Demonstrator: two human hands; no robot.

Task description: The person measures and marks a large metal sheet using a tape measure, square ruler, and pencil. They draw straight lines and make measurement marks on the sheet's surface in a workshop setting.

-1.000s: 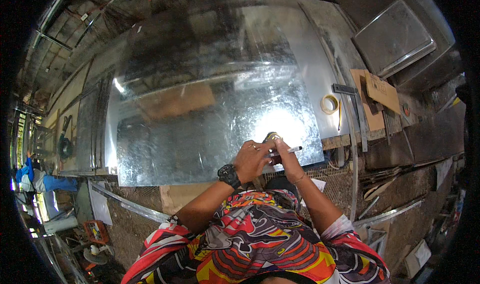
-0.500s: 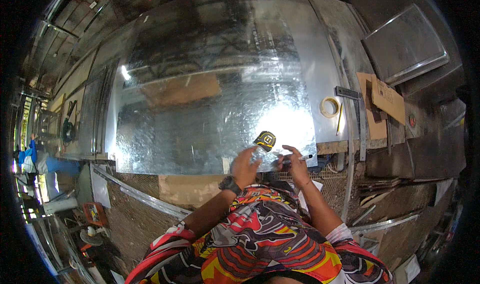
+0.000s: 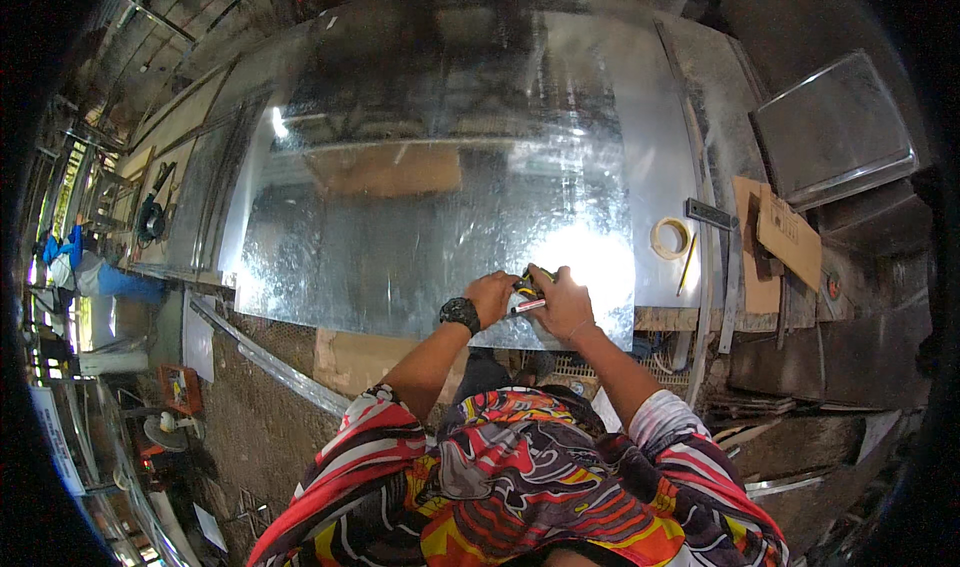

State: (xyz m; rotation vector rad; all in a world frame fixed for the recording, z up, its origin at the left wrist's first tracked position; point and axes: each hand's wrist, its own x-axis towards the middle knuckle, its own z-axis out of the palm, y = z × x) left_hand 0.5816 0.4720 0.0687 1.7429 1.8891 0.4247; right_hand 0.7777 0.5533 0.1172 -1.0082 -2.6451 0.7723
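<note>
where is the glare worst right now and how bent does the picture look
Head view: glare washes out the metal sheet just beyond the right hand, with a smaller bright spot toward the left; in the same head view, long edges bow and the corners go black.

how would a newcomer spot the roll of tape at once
Find the big shiny metal sheet in the middle, then the paler strip along its right side. Near that strip's lower end lies the roll of tape. It is a cream ring with an open middle, unlike the thin yellow stick beside it.
</note>
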